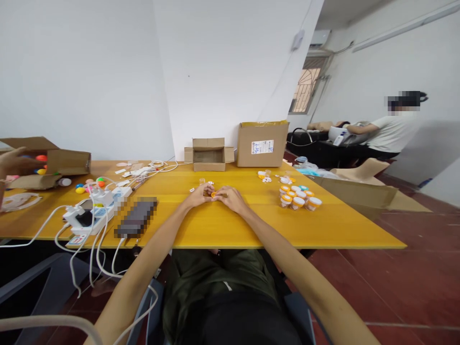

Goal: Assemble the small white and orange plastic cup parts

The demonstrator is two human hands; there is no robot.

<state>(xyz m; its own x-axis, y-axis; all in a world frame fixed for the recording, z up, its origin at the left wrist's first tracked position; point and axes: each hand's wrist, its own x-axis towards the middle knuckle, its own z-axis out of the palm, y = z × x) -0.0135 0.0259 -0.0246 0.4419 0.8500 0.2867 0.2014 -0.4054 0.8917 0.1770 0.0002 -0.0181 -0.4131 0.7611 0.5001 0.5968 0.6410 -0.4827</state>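
Note:
Over the middle of the yellow table (215,225), my left hand (200,196) and my right hand (232,197) meet with fingers closed. Between their fingertips is a small orange cap (213,194), mostly covered, so I cannot tell whether anything is attached to it. Just behind my left hand stands a small clear cup (202,181), with small white pieces with dark marks (191,190) lying around it. To the right of my right hand, a cluster of small clear jars with mostly orange lids (297,203) stands close together.
Loose lids and pieces (286,180) lie at the back right. Behind them are an open carton (209,158) and a taller box (263,146). At left are a power strip (102,215), cables, a phone (138,216), colored balls and another person's hand (12,163). A person (391,132) works far right.

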